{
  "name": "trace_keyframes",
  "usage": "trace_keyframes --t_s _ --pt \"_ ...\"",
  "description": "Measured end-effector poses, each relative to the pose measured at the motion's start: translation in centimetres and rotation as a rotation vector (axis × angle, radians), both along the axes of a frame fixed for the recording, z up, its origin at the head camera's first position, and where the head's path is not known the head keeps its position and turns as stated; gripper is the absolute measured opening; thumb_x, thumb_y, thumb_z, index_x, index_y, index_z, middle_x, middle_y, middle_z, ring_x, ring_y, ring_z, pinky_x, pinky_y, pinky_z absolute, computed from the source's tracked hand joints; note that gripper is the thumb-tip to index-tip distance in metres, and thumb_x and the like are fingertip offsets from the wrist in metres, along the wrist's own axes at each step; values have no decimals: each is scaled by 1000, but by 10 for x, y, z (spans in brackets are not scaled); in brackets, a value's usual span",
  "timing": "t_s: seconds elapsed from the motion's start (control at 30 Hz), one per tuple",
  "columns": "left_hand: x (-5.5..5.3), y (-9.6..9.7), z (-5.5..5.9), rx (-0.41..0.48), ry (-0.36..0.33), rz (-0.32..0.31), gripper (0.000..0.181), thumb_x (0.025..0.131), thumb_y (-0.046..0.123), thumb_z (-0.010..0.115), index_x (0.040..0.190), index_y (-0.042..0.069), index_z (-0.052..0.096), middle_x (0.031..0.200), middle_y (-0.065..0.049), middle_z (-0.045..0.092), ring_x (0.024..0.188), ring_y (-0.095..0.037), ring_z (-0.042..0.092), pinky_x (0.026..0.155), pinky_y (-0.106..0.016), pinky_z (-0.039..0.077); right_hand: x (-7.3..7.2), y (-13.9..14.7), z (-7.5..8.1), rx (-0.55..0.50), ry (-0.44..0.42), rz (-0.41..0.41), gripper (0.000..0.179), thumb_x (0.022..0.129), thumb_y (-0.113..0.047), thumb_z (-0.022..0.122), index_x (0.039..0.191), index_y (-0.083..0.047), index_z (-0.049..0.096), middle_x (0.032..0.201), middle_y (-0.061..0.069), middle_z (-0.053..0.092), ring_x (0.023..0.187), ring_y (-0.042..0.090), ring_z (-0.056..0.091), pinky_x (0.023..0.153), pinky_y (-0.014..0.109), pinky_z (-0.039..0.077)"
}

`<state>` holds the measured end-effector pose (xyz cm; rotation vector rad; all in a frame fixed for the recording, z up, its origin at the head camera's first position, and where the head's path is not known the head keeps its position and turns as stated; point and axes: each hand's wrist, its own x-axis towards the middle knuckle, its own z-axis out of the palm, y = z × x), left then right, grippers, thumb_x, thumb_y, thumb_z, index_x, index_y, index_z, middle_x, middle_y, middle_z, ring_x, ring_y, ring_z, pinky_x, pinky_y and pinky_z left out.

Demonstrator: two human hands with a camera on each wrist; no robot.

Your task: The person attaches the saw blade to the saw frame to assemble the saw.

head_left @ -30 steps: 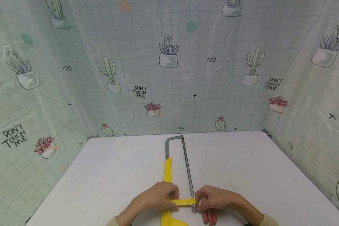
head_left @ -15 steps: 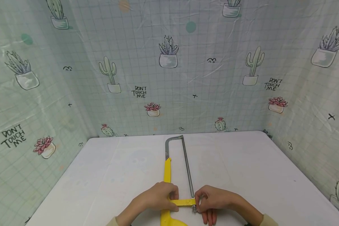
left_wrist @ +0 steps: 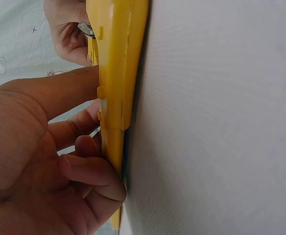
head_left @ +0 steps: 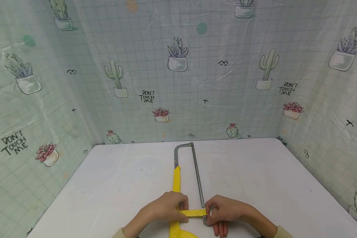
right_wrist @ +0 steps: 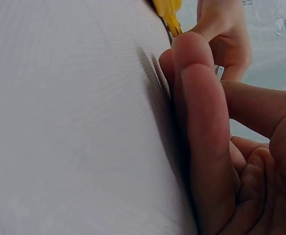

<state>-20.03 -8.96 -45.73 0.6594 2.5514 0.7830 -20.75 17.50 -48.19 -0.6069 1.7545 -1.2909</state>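
A hacksaw with a yellow and grey frame [head_left: 177,180] lies flat on the white table, its far end pointing away from me. The grey blade [head_left: 197,177] runs along its right side. My left hand [head_left: 169,205] grips the frame at the corner where the yellow crosspiece [head_left: 191,213] branches off. At the crosspiece's right end sits a small metal wing nut [head_left: 204,219], pinched by the thumb and index finger of my right hand [head_left: 225,209]. The other right fingers rest on the tabletop. In the left wrist view, the yellow frame [left_wrist: 116,63] stands beside curled fingers. The handle is partly out of view below.
The white table [head_left: 131,178] extends to both sides of the saw. A curtain [head_left: 190,86] printed with cactus pots encloses the back and sides, meeting the table's far edge.
The wing nut has turned: its wings were spread apart a second ago and look narrower now. Both hands and the saw stay in place.
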Motion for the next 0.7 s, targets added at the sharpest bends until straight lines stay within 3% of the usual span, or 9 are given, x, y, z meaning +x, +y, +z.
trace_keyframes --t_s 0.17,0.27,0.37,0.53,0.7 --pt "0 0 0 -5 10 -8 23 79 28 88 85 25 66 80 13 62 69 -4 51 66 -22 45 -1 1 0 -8 2 12 1 97 -9 63 96 -9 64 64 -3 71 49 2 65 47 18 51" --pt "0 -1 1 -4 13 -12 23 79 28 88 85 25 66 80 14 62 69 -4 51 66 -22 45 -1 2 0 -8 19 18 9 96 -6 56 97 -8 65 65 -3 71 48 3 65 47 19 51" --pt "1 -1 1 -2 9 -12 23 79 27 88 84 25 65 79 13 62 69 -4 51 66 -21 45 -1 1 1 6 21 2 10 98 -13 58 96 -7 65 65 1 72 47 4 65 46 19 51" --pt "0 -1 1 2 4 -14 23 80 27 88 84 24 65 79 13 61 68 -4 50 66 -21 44 3 -4 2 75 46 -70 31 99 -36 66 91 -6 66 62 3 72 44 7 64 45 20 49" --pt "0 -1 0 6 2 -14 23 80 27 88 84 24 65 79 13 61 69 -4 51 66 -21 44 7 -8 3 109 66 -137 36 95 -41 71 83 -7 66 58 -1 70 42 6 63 44 19 48"
